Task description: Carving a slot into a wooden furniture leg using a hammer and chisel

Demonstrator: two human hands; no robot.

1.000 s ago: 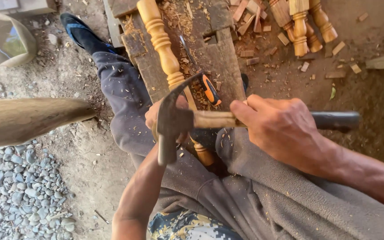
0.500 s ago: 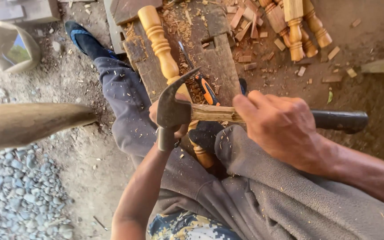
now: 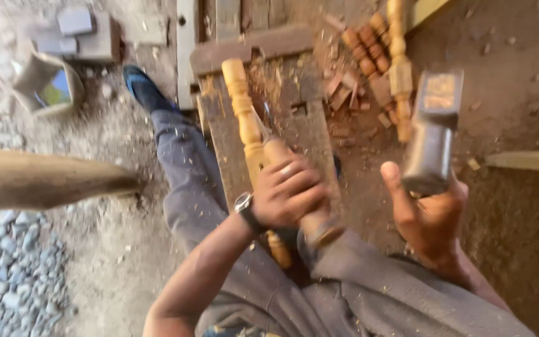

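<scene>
Your left hand (image 3: 288, 196) is clenching around the wooden handle of a chisel (image 3: 294, 187), fingers wrapped over the top, a ring showing on one finger and a dark wristwatch (image 3: 244, 209) sitting on the wrist. The chisel's blade is pointing up the frame toward the turned spindle (image 3: 247, 125), a pale yellow piece with rounded beads, which is lying lengthwise on a worn wooden board (image 3: 307, 137) between your knees; the blade tip is blurred, so whether it is actually touching the spindle cannot be told for certain. Your right hand (image 3: 428, 215) is gripping the dark handle of a hammer (image 3: 432, 131), thumb raised along its side, with the head lifted up and away from the chisel, well apart from your left hand. You are sitting with grey, sawdust-flecked trousers (image 3: 201, 187) on, and your left leg is stretching out along the board, ending in a dark blue shoe (image 3: 145, 90). Wood chips and offcuts (image 3: 344, 87) are lying scattered at the far end of the board, next to more turned spindles (image 3: 388, 50) resting on the dirt ground. At the left edge a thick wooden pole (image 3: 38, 178) is crossing the frame above grey gravel (image 3: 7, 274).
</scene>
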